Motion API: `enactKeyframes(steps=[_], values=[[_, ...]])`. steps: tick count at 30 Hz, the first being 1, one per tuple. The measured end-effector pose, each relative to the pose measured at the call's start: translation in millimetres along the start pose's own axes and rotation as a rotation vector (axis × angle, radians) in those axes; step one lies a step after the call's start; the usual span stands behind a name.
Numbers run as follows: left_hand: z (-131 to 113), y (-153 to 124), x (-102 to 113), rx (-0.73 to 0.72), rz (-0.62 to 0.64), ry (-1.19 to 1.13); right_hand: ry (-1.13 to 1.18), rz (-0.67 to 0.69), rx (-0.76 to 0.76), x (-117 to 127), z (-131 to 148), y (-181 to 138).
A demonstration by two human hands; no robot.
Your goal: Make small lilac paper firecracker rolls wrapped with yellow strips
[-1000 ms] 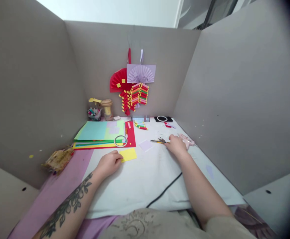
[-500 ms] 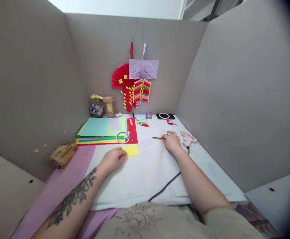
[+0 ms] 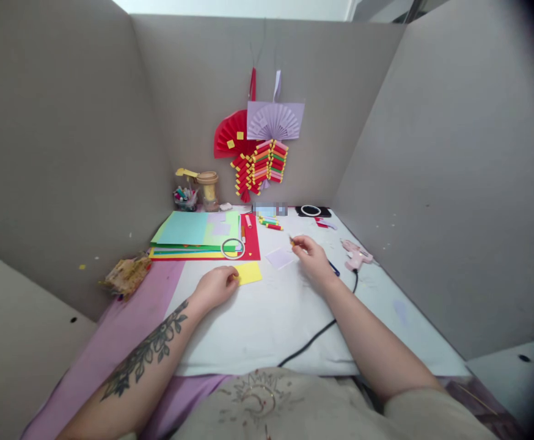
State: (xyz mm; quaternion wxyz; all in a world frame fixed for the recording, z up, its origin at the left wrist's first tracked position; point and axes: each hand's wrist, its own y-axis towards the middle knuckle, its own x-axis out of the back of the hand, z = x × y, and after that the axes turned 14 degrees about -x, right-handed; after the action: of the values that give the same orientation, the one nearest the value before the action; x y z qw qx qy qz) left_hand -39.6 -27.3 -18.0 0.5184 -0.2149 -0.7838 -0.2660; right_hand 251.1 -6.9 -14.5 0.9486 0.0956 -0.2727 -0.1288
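My left hand (image 3: 216, 287) has its fingers closed at the left edge of a yellow paper square (image 3: 250, 273), which lies on the white table cover. My right hand (image 3: 311, 260) is closed around what looks like a pair of scissors. A small pointed tip (image 3: 291, 239) shows past the fingertips, and a dark blue handle (image 3: 334, 267) shows behind the hand; the middle is hidden by my fingers. Just left of my right hand lies a pale lilac paper square (image 3: 280, 258).
A stack of coloured paper (image 3: 179, 229) with a white ring (image 3: 233, 249) lies at the back left. Small paper rolls (image 3: 272, 227) lie at the back. A pink glue gun (image 3: 357, 254) and its black cord (image 3: 310, 341) are at the right. Paper fans (image 3: 276, 122) hang on the grey partition.
My right hand has lifted the scissors and turned, so their tip now points up and away. My left hand stays at the yellow paper. The view has shifted slightly.
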Motion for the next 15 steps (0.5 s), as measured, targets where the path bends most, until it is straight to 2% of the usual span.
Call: enactKeyframes(steps=[4,6,12,15], values=[[-5,0,-1,-0.005,0.050,-0.040,-0.140,0.194,0.227,-17,22,-17],[-4,-2,1,-0.003,0.059,-0.048,-0.223,0.244,0.293,-23,26,-22],[18,-7,12,0.095,0.066,-0.107,-0.502,0.269,0.293,-32,27,-28],[27,-6,18,0.107,-0.005,-0.148,-0.622,0.265,0.268,-34,28,-29]])
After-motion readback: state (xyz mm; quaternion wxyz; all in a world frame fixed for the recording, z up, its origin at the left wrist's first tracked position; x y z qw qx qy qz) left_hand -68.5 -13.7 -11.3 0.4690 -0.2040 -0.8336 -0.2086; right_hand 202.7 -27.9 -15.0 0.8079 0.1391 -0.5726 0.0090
